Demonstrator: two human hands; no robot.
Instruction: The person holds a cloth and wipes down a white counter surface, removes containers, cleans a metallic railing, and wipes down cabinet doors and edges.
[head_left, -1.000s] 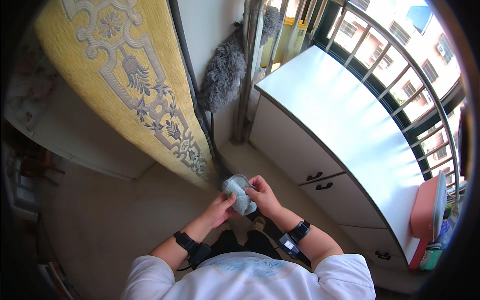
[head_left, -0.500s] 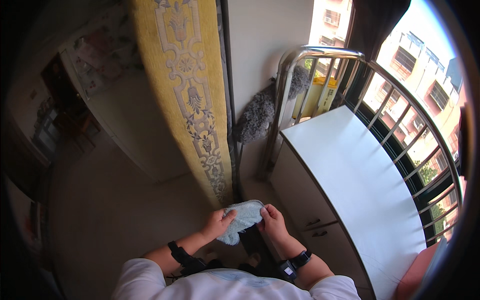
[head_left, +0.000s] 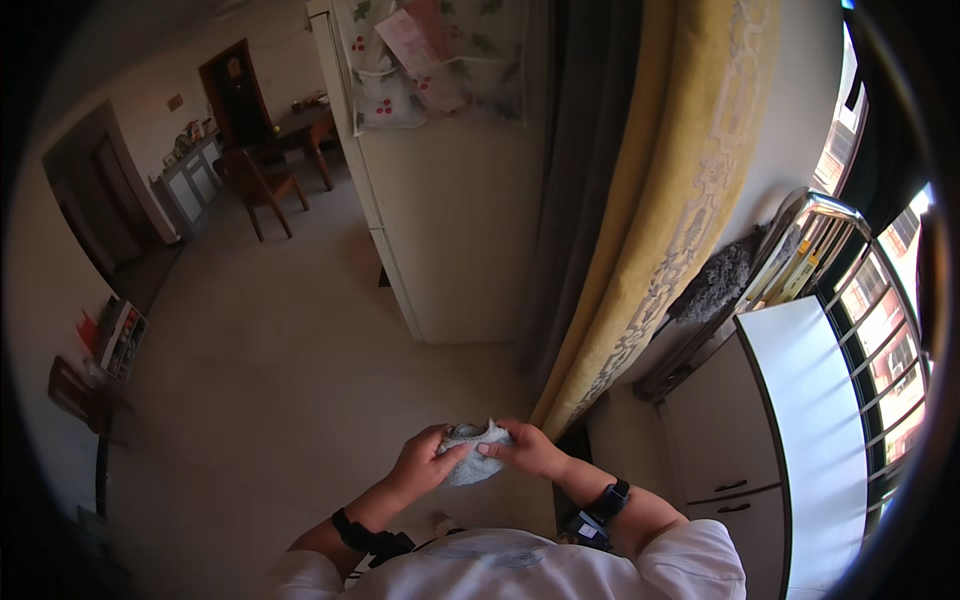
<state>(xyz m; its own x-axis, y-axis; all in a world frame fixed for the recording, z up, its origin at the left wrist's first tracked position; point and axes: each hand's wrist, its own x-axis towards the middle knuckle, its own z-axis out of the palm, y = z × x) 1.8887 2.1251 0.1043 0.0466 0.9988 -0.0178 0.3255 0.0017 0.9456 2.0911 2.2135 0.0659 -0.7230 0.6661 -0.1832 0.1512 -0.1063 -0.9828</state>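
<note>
A pale grey-blue cloth is bunched up between my two hands, in front of my body at the lower middle of the view. My left hand grips its left side, thumb across the fabric. On the other side my right hand pinches it, with the thumb pressed on the front. Part of the upper edge sticks up between the hands. The fingers behind the cloth are hidden.
Ahead stands a tall pale fridge with a pocketed cover. A yellow patterned curtain hangs beside it. To the right are a white-topped cabinet, metal railing and a grey fluffy duster. A wooden chair stands far left.
My view has turned left, bringing the fridge and the room behind into sight. The cloth, spread between my hands before, is now bunched up, and my hands are closer together.
</note>
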